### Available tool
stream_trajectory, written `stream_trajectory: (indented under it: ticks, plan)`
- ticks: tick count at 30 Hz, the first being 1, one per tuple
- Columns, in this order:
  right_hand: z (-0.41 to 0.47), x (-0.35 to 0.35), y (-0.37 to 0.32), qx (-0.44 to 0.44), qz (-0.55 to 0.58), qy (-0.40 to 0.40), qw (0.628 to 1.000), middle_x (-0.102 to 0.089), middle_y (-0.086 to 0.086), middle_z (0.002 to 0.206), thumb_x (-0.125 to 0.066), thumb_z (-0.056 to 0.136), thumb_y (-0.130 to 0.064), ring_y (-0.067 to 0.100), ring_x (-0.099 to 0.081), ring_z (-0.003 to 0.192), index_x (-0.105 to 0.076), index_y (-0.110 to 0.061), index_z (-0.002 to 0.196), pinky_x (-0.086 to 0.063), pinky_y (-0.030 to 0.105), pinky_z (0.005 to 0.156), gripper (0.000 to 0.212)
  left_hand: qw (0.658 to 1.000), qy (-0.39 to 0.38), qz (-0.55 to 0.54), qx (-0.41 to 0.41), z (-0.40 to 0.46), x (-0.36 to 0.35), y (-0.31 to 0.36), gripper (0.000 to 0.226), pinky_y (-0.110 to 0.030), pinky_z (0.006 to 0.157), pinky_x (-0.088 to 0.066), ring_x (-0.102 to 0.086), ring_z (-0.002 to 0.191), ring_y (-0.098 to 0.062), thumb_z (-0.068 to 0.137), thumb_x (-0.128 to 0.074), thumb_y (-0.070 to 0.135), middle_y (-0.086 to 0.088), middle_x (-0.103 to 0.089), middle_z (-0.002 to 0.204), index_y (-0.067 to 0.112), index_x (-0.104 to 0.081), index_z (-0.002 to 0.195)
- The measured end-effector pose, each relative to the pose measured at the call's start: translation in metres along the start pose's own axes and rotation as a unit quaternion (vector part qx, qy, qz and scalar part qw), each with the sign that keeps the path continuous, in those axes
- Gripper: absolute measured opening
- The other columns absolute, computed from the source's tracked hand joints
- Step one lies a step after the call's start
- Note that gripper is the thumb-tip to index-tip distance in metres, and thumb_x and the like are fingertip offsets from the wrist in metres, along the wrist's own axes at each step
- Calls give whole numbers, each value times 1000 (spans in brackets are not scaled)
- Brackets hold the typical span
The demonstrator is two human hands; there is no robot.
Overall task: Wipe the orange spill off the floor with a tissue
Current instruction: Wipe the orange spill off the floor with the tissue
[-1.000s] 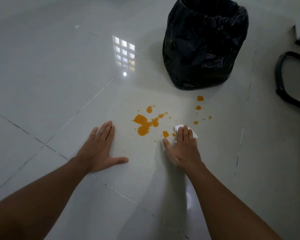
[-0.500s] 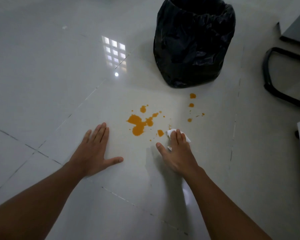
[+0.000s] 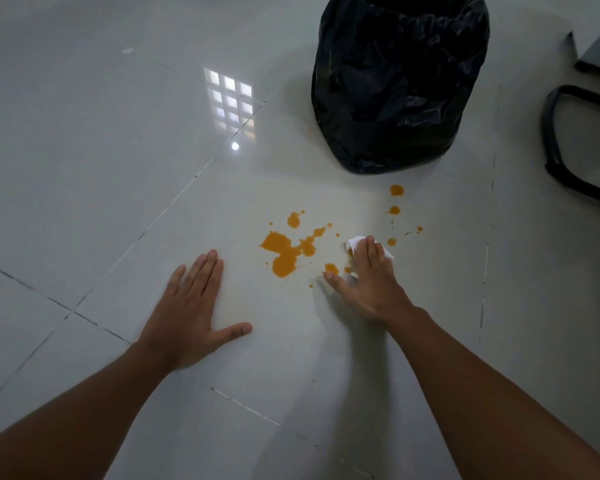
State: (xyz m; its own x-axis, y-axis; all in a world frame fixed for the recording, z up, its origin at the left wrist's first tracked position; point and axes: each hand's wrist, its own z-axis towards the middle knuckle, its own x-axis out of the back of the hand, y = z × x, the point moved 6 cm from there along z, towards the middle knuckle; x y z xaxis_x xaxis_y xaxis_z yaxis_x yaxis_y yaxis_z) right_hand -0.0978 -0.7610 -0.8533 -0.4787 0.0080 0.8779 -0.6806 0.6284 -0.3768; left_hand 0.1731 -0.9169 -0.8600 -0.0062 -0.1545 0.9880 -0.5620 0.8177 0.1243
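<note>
Glossy floor tiles [image 3: 84,168] are still carrying most of the orange spill [image 3: 284,252]. With straight fingers pressing the tissue [image 3: 355,242] flat, the right hand [image 3: 371,282] is sliding into the droplets, so wiping is only beginning; the left hand [image 3: 191,306] is resting spread, holding nothing.

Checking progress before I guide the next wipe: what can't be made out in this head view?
- Tissue: mostly hidden under the right hand; how soiled it is cannot be told.
- Any spill beneath that hand: covered.
- Black-lined bin: rim cut off by the top edge, contents unseen.
</note>
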Motion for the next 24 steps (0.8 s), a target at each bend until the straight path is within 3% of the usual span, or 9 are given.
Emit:
stream_trajectory:
  ticks: [12, 24]
  plan:
    - [24, 2, -24, 46, -25, 11, 999, 19, 7, 163, -19, 81, -85, 22, 23, 148, 8, -12, 155, 16, 38, 116, 107, 1000, 7, -2, 7, 1, 5, -1, 118, -48, 125, -15, -6, 155, -19, 78, -23, 92, -7, -7, 168, 7, -14, 158]
    - [-15, -19, -56, 88, -33, 20, 995, 18, 4, 164, -17, 83, -84, 19, 25, 148, 6, -17, 156, 12, 42, 122, 102, 1000, 6, -2, 6, 1, 6, 2, 119, -49, 124, -15, -9, 155, -20, 76, -20, 93, -9, -10, 168, 5, -17, 157]
